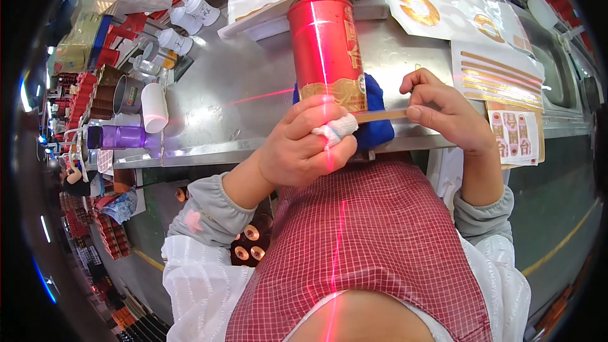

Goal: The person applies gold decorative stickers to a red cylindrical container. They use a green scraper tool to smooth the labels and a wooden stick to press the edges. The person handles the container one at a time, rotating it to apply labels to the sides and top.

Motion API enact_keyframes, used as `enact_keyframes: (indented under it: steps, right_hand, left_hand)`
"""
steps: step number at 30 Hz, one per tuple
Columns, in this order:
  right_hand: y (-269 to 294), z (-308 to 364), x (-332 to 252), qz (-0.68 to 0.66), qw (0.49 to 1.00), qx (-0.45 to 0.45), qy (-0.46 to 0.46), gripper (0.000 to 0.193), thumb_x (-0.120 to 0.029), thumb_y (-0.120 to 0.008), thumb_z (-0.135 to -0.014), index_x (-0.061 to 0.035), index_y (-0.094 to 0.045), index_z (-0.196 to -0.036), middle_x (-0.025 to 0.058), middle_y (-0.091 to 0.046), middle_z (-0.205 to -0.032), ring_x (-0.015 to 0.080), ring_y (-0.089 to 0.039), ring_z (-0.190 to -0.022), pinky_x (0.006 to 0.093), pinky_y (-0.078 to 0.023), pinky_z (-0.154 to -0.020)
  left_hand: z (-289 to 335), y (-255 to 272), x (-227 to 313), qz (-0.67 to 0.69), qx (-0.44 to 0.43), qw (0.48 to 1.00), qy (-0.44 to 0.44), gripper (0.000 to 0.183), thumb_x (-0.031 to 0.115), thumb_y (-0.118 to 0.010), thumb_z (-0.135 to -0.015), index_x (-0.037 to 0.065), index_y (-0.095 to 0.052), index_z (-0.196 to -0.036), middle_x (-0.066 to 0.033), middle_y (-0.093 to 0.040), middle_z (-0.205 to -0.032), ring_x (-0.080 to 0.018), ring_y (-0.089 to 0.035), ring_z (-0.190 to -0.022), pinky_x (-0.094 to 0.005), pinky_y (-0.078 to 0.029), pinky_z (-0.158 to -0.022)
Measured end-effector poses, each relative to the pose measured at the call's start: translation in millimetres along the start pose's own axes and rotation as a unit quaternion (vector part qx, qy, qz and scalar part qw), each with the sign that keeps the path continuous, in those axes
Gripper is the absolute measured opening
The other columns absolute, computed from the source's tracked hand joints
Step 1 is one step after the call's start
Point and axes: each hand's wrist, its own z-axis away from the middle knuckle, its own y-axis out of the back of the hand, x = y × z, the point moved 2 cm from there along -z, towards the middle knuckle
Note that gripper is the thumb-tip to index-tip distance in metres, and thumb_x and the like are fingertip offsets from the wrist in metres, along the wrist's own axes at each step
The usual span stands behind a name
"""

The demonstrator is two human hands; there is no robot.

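- Red bottle (pixel 324 38): ahead of you at the counter (pixel 221 117), appears to lie on a blue pad (pixel 379 130). Long axis runs away from you, far end leaning slightly left; gold-patterned end toward you.
- Left hand (pixel 307 136): nearer of your two, at the bottle's near end. Fingers folded closed around a white cloth (pixel 335 132); upper fingers overlap the gold pattern, contact likely.
- Narrow strip (pixel 383 115): runs roughly level from your left hand toward the right, crosswise to the bottle's long axis.
- Right hand (pixel 449 111): apart from the bottle, to its right. Thumb pinches the strip's outer end; other fingers loosely curled. Bottle lies up and left of it.
- Sheet of gold strips (pixel 500 82): farther right, beyond that hand.
- Unclear: bottle's near rim and the strip's left end, both masked by your left hand; whether the strip touches the bottle, cannot tell. Pink glare streaks the bottle.
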Motion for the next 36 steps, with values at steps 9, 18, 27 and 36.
enact_keyframes:
  steps: [9,18,27,36]
  right_hand:
    - [-1,-1,2,0.0,1.0,0.012,0.008,0.019,-0.018,-0.064,-0.091,-0.0007,-0.062,-0.085,0.0049,-0.049,-0.106,0.0128,-0.047,-0.09,0.0241,-0.04,-0.079]
    - [-1,-1,1,-0.008,1.0,-0.002,0.005,0.02,-0.02,-0.064,-0.091,-0.0008,-0.063,-0.086,0.0051,-0.049,-0.105,0.0131,-0.047,-0.092,0.0243,-0.039,-0.08]
    - [4,3,3,-0.024,0.999,0.012,-0.023,0.023,-0.023,-0.064,-0.09,-0.0054,-0.055,-0.079,0.0039,-0.047,-0.111,0.0125,-0.043,-0.095,0.0252,-0.036,-0.085]
    - [4,3,6,-0.005,1.0,0.023,0.005,0.019,-0.018,-0.063,-0.092,-0.0001,-0.06,-0.086,0.0046,-0.05,-0.103,0.0127,-0.048,-0.09,0.0244,-0.04,-0.079]
  left_hand:
    - [12,-4,-4,-0.102,0.039,0.991,0.074,0.034,0.011,-0.076,-0.076,0.011,-0.058,-0.104,-0.0116,-0.058,-0.118,-0.0323,-0.05,-0.112,-0.0533,-0.038,-0.104]
    - [41,-25,-2,0.116,0.215,0.938,0.247,0.044,0.02,-0.069,-0.089,0.005,-0.044,-0.121,-0.0227,-0.055,-0.124,-0.0421,-0.048,-0.125,-0.0501,-0.038,-0.106]
    - [11,1,-1,-0.068,0.032,0.997,-0.012,0.028,0.008,-0.071,-0.066,0.012,-0.064,-0.093,-0.0096,-0.062,-0.11,-0.0275,-0.056,-0.102,-0.041,-0.047,-0.077]
    - [-10,-6,0,-0.153,-0.08,0.981,-0.09,0.025,0.021,-0.066,-0.062,0.023,-0.063,-0.086,0.0032,-0.062,-0.103,-0.0186,-0.047,-0.097,-0.0353,-0.041,-0.08]
